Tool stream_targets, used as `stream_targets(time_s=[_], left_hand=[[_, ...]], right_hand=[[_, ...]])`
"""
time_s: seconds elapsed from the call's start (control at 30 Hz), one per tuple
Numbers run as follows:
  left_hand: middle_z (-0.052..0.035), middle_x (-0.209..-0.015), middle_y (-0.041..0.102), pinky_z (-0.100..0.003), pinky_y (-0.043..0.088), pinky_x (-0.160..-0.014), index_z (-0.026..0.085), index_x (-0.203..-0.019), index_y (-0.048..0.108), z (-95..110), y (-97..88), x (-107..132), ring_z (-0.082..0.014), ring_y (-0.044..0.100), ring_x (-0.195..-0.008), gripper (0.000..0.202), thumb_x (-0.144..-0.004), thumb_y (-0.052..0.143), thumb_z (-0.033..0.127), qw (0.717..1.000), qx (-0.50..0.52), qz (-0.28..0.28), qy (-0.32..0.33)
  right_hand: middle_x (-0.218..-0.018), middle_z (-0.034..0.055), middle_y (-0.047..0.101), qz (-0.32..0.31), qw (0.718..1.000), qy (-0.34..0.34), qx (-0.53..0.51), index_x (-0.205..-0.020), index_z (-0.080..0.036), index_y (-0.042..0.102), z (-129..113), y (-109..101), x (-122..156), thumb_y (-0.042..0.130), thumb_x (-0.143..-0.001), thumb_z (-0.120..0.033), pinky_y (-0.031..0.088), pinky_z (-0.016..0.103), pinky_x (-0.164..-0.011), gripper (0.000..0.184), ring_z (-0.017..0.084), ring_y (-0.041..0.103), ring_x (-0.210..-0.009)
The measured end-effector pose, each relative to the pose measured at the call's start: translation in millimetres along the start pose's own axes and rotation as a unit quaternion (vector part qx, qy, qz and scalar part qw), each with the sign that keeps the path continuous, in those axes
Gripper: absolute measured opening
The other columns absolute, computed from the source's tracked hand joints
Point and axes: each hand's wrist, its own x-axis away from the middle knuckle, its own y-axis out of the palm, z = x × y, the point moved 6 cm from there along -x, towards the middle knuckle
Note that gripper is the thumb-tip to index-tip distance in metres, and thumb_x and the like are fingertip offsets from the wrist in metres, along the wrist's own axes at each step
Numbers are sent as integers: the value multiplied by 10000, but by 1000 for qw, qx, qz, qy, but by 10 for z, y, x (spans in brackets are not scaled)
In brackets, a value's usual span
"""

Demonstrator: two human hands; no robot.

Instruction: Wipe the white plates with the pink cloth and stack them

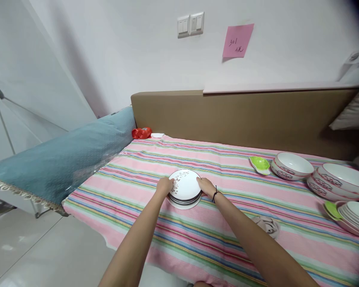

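A small stack of white plates (184,188) with dark rims and a brown flower print sits on the pink striped cloth (173,235) near the middle of the surface. My left hand (165,185) grips the stack's left edge with fingers curled. My right hand (207,186), with a black band at the wrist, grips the right edge the same way. Whether the stack rests on the cloth or is slightly raised cannot be told.
At the right stand red-patterned white bowls (291,165) (336,181), a green dish (260,164) and stacked plates (354,217). A crumpled beige cloth (267,225) lies by my right forearm. A teal cushion (66,157) leans at the left, a red packet (141,132) at the back.
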Motion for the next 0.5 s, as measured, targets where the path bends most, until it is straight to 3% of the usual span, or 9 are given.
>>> stream_targets(time_s=[0.1,0.17,0.5], left_hand=[[-148,-797,718,-309,516,-679,78,-950,679,8,-6,12,-228,695,-732,448,-928,413,437,999,17,-30,-11],[-166,-768,723,-304,506,-671,74,-944,687,12,-21,30,-254,705,-746,447,-912,430,438,999,22,-22,-17],[-201,-1069,692,-311,486,-784,91,-1004,677,-19,-80,145,-281,652,-1030,388,-865,524,421,998,25,63,-15]], right_hand=[[-1043,64,629,-1,1000,-1,21,-1139,-143,571,-5,8,-6,519,-935,-396,547,335,-735,329,151,631,-847],[-1080,68,619,1,999,-5,36,-1151,-148,569,-9,10,-4,536,-928,-382,544,351,-761,325,162,626,-885],[-1127,75,604,1,999,-6,40,-1156,-157,570,-46,57,26,543,-925,-367,535,372,-801,314,174,615,-937]])
